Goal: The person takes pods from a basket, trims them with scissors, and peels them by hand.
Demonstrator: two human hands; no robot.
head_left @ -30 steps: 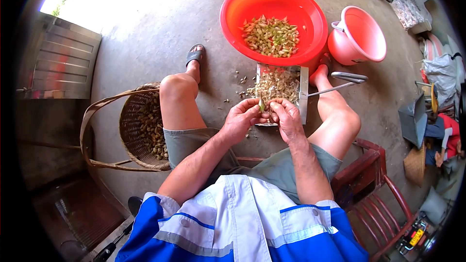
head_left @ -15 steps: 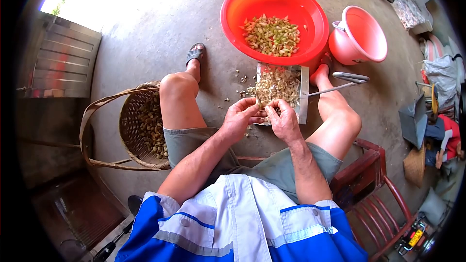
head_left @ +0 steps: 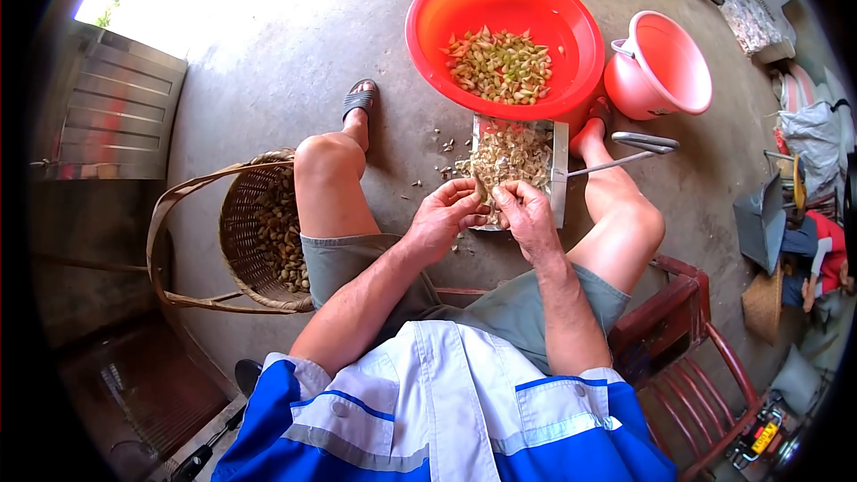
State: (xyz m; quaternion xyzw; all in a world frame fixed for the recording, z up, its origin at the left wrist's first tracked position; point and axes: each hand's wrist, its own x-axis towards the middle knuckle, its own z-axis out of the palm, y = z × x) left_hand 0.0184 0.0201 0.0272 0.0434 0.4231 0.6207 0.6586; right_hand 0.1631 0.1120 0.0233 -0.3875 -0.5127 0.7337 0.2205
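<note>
Over the dustpan, my left hand (head_left: pixel 449 217) pinches a small pointed brownish bulb or shoot (head_left: pixel 480 188) upright between thumb and fingers. My right hand (head_left: pixel 528 216) is close beside it, thumb and fingers pressed together at the bulb's side. Whether a bit of skin is in the right fingertips is too small to tell. Below both hands lies a metal dustpan (head_left: pixel 559 180) heaped with pale husks (head_left: pixel 509 156). Beyond it, a big red basin (head_left: pixel 428 45) holds many pale green-yellow peeled pieces (head_left: pixel 500 64). At left, a wicker basket (head_left: pixel 234 228) contains brown unpeeled ones (head_left: pixel 284 245).
A pink bucket (head_left: pixel 643 89) stands right of the basin. The dustpan's handle (head_left: pixel 647 144) reaches toward my right leg. Loose scraps (head_left: pixel 446 147) dot the concrete floor. A reddish wooden chair (head_left: pixel 696 366) is at lower right; another person (head_left: pixel 826 254) sits at far right.
The right hand has shifted slightly, its fingers now higher beside the piece. The left hand still pinches it, and the piece shows browner and slightly lower than before.
</note>
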